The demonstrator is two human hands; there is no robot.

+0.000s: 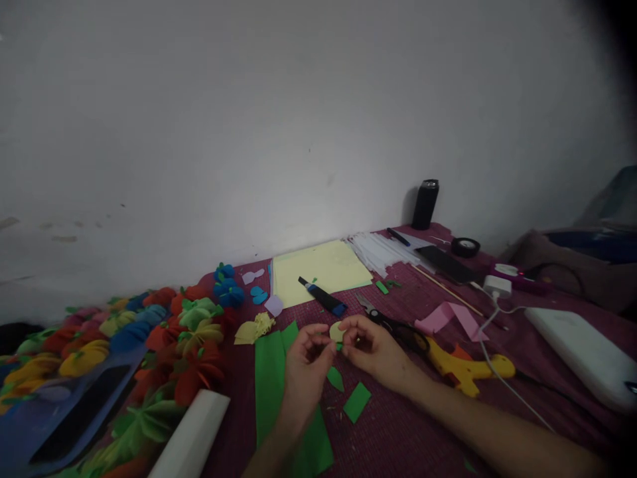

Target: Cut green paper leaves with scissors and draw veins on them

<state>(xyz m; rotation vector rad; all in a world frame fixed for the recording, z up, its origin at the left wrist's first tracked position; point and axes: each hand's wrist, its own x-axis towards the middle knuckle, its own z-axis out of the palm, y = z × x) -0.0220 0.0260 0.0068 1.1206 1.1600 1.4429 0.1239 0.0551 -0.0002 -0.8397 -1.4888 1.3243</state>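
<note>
Between my two hands is a small pale yellow paper piece (337,331), with a bit of green paper (339,346) at its lower edge. My right hand (371,345) pinches the yellow piece from the right. Fingers of my left hand (309,358) are closed at its left edge; the exact grip is partly hidden. Below the hands lie a green paper leaf (335,379) and a green paper rectangle (357,402). Long green paper strips (269,392) run under my left wrist. Yellow paper petals (245,333) lie left of my left hand.
Many coloured paper flowers (199,332) crowd the left side, near a white roll (192,435). Beyond my hands are a utility knife (323,297), yellow sheets (318,265) and scissors (393,323). To the right lie a yellow glue gun (462,365), pink paper strip (450,317) and white cable (512,392).
</note>
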